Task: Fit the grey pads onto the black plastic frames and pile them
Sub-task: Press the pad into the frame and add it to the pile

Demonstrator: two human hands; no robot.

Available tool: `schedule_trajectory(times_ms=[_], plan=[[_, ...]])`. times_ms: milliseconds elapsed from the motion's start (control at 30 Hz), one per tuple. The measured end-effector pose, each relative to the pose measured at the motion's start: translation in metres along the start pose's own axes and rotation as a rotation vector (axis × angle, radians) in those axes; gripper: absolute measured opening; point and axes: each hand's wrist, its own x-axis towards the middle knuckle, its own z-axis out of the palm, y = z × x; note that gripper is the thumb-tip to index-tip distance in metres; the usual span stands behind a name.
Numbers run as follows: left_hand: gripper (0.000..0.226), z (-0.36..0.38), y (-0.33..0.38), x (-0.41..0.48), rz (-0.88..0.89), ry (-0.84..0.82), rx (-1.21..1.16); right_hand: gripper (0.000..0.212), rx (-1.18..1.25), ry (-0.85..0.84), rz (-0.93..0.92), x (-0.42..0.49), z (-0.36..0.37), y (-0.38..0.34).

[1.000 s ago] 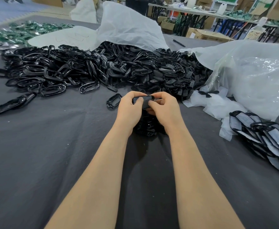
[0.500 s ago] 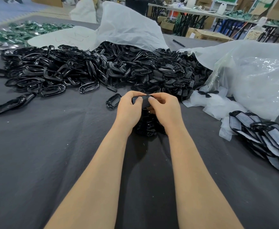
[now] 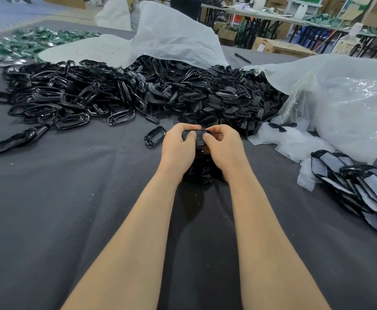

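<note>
Above the dark cloth [image 3: 71, 209], both hands — left [image 3: 178, 148], right [image 3: 223, 148] — gripping one black frame [image 3: 194, 136], thumbs pressing.

Both hands [image 3: 202, 145] grip one black frame [image 3: 195, 138].

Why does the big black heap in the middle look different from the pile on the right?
The big heap of black frames is loose and jumbled, all black and open in the middle. The pile on the right overlaps in a row, and each frame there holds a grey pad. Both lie on the same dark cloth.
</note>
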Motion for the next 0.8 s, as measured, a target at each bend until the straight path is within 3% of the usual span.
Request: schedule_trajectory(times_ms=[367,700,800], plan=[[0.023,-0.001,-0.005,0.002,0.013,-0.008,0.132,0.016,-0.055,-0.005,-0.010,0.000,-0.001,0.002],[0.026,-0.005,-0.004,0.002,-0.089,-0.074,0.022,0.022,0.074,0.129,0.029,0.002,-0.010,0.003],[0.011,-0.006,-0.006,0.003,-0.061,-0.065,0.078,0.020,0.091,0.139,0.040,0.002,-0.010,0.003]])
